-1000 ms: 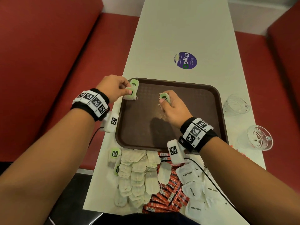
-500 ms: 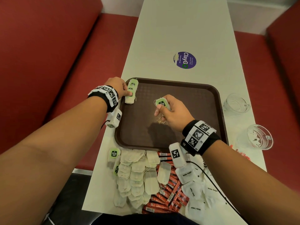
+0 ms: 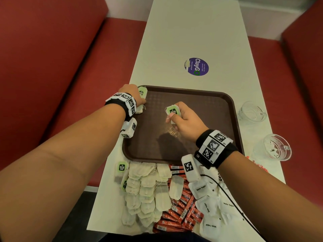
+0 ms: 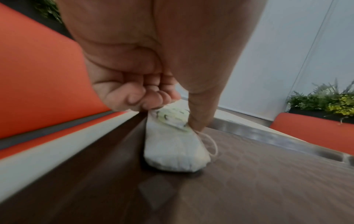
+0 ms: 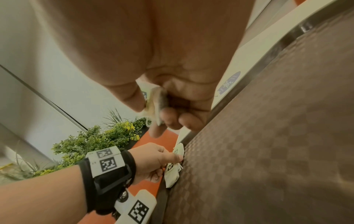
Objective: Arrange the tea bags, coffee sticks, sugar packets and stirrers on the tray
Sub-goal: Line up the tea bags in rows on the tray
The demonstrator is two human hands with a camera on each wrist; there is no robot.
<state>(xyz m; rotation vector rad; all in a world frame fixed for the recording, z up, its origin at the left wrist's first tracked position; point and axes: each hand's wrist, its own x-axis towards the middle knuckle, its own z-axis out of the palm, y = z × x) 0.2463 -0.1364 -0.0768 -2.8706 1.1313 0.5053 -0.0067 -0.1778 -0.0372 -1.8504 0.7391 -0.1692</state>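
The brown tray is taken as the landmark. At its far-left corner the left hand is lowered, wrist raised, and a tea bag is pinched between thumb and curled fingers; the bag's lower end is rested on the tray floor against the left rim. Above the tray's middle the right hand is held with the knuckles turned toward the right rim, and a second tea bag with a green tag is gripped between thumb and bent fingers; whether it touches the tray cannot be told, as the wrist view is blurred. Just beside the tray's near edge, loose tea bags, red coffee sticks and white sugar packets are heaped on the table.
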